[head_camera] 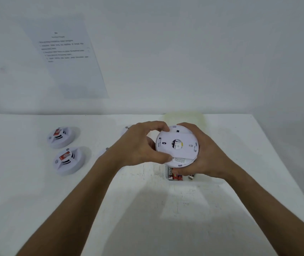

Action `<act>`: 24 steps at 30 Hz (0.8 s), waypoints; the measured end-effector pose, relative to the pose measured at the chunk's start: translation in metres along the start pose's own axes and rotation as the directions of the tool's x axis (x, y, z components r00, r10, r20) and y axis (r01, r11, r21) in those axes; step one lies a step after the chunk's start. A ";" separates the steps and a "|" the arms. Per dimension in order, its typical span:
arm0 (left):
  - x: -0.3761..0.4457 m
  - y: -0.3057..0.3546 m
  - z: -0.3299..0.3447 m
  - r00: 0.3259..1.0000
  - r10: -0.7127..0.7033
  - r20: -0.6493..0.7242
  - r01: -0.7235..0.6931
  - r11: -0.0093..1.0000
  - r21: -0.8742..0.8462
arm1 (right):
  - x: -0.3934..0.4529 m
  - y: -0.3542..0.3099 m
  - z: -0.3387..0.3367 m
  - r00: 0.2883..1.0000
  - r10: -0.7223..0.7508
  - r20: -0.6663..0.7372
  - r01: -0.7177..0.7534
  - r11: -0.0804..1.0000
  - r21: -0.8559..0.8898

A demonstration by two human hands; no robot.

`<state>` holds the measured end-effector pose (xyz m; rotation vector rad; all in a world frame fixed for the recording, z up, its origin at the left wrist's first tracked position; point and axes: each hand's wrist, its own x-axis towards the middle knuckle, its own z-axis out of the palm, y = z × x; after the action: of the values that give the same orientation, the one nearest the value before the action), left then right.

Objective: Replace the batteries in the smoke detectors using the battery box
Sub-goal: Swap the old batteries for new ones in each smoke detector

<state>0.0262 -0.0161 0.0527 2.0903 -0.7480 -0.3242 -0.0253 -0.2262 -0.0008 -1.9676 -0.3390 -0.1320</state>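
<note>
Both hands grip one smoke detector [177, 146] above white bench [36, 200]: left hand [140, 145] curls round its left rim, right hand [201, 154] cups right side. Batteries [174, 174] lie just below it. 2 opened detectors [62, 150] at far left; yellowish box [184, 118] behind.

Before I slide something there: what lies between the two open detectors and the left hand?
Head view: bare table between the open detectors and left hand.

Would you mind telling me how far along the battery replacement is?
Done, apparently: two round white smoke detectors lie open with red batteries seated. In hand: left hand and right hand grip a third white detector. Left: loose batteries on the white table.
</note>
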 end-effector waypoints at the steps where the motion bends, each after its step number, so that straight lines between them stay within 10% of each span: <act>1: -0.001 0.002 0.004 1.000 0.004 -0.011 -0.004 1.000 0.024 | -0.002 0.001 0.000 1.000 -0.017 -0.013 0.017 1.000 0.002; 15: -0.005 -0.014 0.004 0.981 0.175 -0.085 -0.138 0.934 0.329 | -0.007 0.029 0.002 0.997 0.020 -0.075 -0.016 0.998 0.055; 24: -0.047 -0.084 0.005 0.944 -0.123 -0.307 0.216 0.932 0.290 | -0.031 0.036 -0.014 0.990 0.123 -0.067 -0.120 0.991 0.054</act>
<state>0.0200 0.0464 -0.0199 2.4505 -0.4676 0.0115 -0.0433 -0.2574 -0.0342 -1.9240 -0.1746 -0.1125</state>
